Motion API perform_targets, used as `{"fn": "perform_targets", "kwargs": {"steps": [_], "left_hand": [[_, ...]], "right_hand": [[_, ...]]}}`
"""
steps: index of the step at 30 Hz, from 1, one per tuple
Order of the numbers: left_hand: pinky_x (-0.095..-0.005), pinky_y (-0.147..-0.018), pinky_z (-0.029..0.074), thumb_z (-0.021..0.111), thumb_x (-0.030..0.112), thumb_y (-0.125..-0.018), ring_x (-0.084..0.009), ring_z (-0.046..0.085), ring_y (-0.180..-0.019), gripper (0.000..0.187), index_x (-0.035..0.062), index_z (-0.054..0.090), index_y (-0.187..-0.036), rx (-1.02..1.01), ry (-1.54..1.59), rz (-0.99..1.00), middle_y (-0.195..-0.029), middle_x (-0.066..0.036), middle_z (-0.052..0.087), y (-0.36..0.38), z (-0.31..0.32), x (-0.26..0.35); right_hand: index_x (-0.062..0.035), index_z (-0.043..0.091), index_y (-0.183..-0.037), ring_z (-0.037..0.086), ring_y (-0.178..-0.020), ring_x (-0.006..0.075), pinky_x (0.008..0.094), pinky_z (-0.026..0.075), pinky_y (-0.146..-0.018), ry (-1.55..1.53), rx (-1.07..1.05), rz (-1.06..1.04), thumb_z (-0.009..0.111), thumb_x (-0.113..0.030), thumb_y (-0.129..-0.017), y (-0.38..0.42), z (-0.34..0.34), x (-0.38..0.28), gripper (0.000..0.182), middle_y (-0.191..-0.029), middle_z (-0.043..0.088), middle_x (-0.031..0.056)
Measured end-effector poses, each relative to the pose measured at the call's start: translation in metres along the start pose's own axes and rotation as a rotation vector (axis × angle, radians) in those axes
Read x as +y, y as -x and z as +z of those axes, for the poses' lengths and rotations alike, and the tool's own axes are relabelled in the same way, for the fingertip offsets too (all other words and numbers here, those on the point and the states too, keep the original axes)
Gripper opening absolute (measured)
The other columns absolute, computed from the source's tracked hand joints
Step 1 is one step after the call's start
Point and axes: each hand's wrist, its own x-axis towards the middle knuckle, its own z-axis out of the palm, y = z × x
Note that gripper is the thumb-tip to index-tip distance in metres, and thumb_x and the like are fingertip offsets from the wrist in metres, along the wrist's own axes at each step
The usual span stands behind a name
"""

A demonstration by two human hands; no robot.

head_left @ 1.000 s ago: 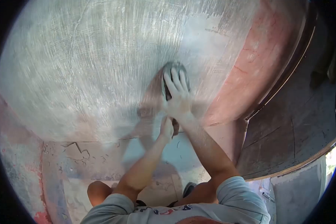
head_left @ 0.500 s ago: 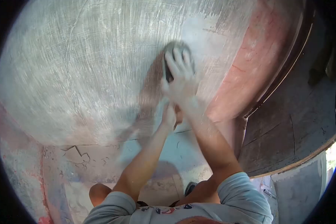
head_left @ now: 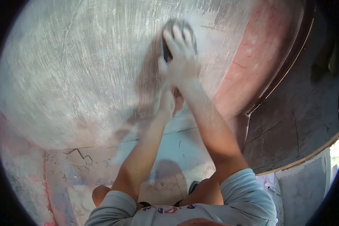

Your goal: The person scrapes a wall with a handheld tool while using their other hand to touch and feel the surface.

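Observation:
My right hand (head_left: 180,62) presses down on a dark, rounded sanding block (head_left: 167,52), its fingers spread along the top and the thumb at the left side. The block lies against a large curved, grey-white scratched surface (head_left: 101,67). Just below my right wrist, my left hand (head_left: 168,100) is closed with its fingers curled; what it grips there, perhaps the block's lower end, is hidden. Both hands are slightly blurred by motion.
A reddish band (head_left: 248,56) runs down the right of the curved surface to a dark raised edge (head_left: 286,77). Beyond it curves a dark grey panel (head_left: 282,132). Below, a pale cracked ledge (head_left: 101,160) lies before my knees.
Both hands and the sanding block have moved upward along the curved surface, away from my body. My grip looks the same.

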Motion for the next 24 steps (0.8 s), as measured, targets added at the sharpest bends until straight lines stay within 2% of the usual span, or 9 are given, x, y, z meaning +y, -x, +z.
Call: {"fn": "perform_targets", "kwargs": {"steps": [4, 8, 9, 11, 14, 16, 18, 22, 24], "left_hand": [[-0.0325, -0.036, 0.016, 0.039, 0.050, -0.113, -0.0098, 0.028, -0.036, 0.055, 0.0149, 0.051, -0.073, 0.068, 0.041, -0.125, -0.051, 0.005, 0.036, 0.036, -0.074, -0.099], [-0.0323, -0.036, 0.016, 0.040, 0.046, -0.113, -0.0099, 0.028, -0.036, 0.052, 0.0170, 0.051, -0.071, 0.020, 0.088, -0.118, -0.051, 0.004, 0.037, 0.021, -0.056, -0.075], [-0.0326, -0.036, 0.017, 0.042, 0.044, -0.113, -0.0106, 0.027, -0.035, 0.050, 0.0169, 0.050, -0.071, 0.264, 0.120, -0.073, -0.051, 0.004, 0.036, 0.018, -0.009, -0.034], [-0.0327, -0.037, 0.018, 0.044, 0.044, -0.112, -0.0110, 0.025, -0.035, 0.048, 0.0178, 0.049, -0.073, 0.006, -0.012, 0.031, -0.051, 0.005, 0.035, -0.044, -0.014, -0.023], [-0.0327, -0.036, 0.020, 0.046, 0.047, -0.112, -0.0112, 0.027, -0.035, 0.048, 0.0182, 0.049, -0.073, -0.155, -0.045, -0.003, -0.052, 0.005, 0.038, -0.010, 0.027, 0.053], [-0.0330, -0.036, 0.021, 0.048, 0.052, -0.111, -0.0104, 0.030, -0.035, 0.051, 0.0176, 0.050, -0.074, -0.108, -0.053, -0.015, -0.052, 0.003, 0.041, -0.011, 0.025, 0.024], [-0.0337, -0.035, 0.019, 0.047, 0.052, -0.112, -0.0101, 0.032, -0.035, 0.053, 0.0161, 0.051, -0.074, 0.414, 0.248, -0.113, -0.051, 0.002, 0.041, -0.009, 0.018, -0.025], [-0.0337, -0.035, 0.017, 0.045, 0.048, -0.113, -0.0123, 0.033, -0.035, 0.053, 0.0121, 0.055, -0.075, 0.045, 0.029, -0.128, -0.055, 0.001, 0.046, 0.009, -0.101, -0.154], [-0.0333, -0.036, 0.018, 0.046, 0.048, -0.113, -0.0120, 0.034, -0.036, 0.054, 0.0120, 0.055, -0.074, 0.062, 0.055, -0.129, -0.055, 0.001, 0.047, 0.008, -0.084, -0.127]], "right_hand": [[-0.0205, 0.056, -0.155, 0.039, -0.155, 0.0359, 0.0602, 0.041, -0.115, -0.018, -0.168, 0.026, 0.080, -0.031, -0.072, 0.111, 0.021, 0.007, 0.087, -0.166, 0.045, 0.0111], [-0.0180, 0.055, -0.155, 0.039, -0.155, 0.0359, 0.0616, 0.038, -0.118, 0.107, -0.159, -0.003, 0.079, -0.029, -0.075, 0.069, 0.004, -0.002, 0.085, -0.166, 0.045, 0.0129], [-0.0199, 0.056, -0.153, 0.039, -0.154, 0.0364, 0.0619, 0.040, -0.115, 0.084, -0.072, -0.030, 0.078, -0.029, -0.078, 0.039, -0.003, -0.001, 0.079, -0.166, 0.046, 0.0127], [-0.0209, 0.058, -0.151, 0.042, -0.152, 0.0352, 0.0617, 0.043, -0.112, -0.005, 0.059, -0.044, 0.078, -0.029, -0.080, -0.015, 0.000, 0.009, 0.073, -0.164, 0.048, 0.0117], [-0.0196, 0.063, -0.147, 0.048, -0.148, 0.0386, 0.0547, 0.046, -0.114, 0.058, 0.056, -0.006, 0.078, -0.023, -0.080, -0.048, -0.016, 0.006, 0.069, -0.157, 0.056, 0.0131], [-0.0203, 0.062, -0.149, 0.047, -0.148, 0.0389, 0.0545, 0.046, -0.115, 0.068, 0.024, 0.000, 0.078, -0.022, -0.079, -0.021, -0.015, 0.009, 0.072, -0.158, 0.055, 0.0130], [-0.0201, 0.059, -0.152, 0.045, -0.151, 0.0394, 0.0562, 0.044, -0.114, 0.103, -0.042, 0.011, 0.077, -0.019, -0.074, 0.026, -0.008, 0.007, 0.080, -0.161, 0.052, 0.0133], [-0.0161, 0.054, -0.156, 0.042, -0.153, 0.0390, 0.0565, 0.035, -0.123, 0.027, -0.245, 0.048, 0.080, -0.023, -0.072, 0.120, 0.007, 0.012, 0.088, -0.166, 0.045, 0.0135], [-0.0156, 0.055, -0.155, 0.043, -0.152, 0.0401, 0.0568, 0.036, -0.123, 0.029, -0.180, 0.021, 0.079, -0.022, -0.072, 0.101, 0.004, 0.011, 0.086, -0.165, 0.046, 0.0135]]}}
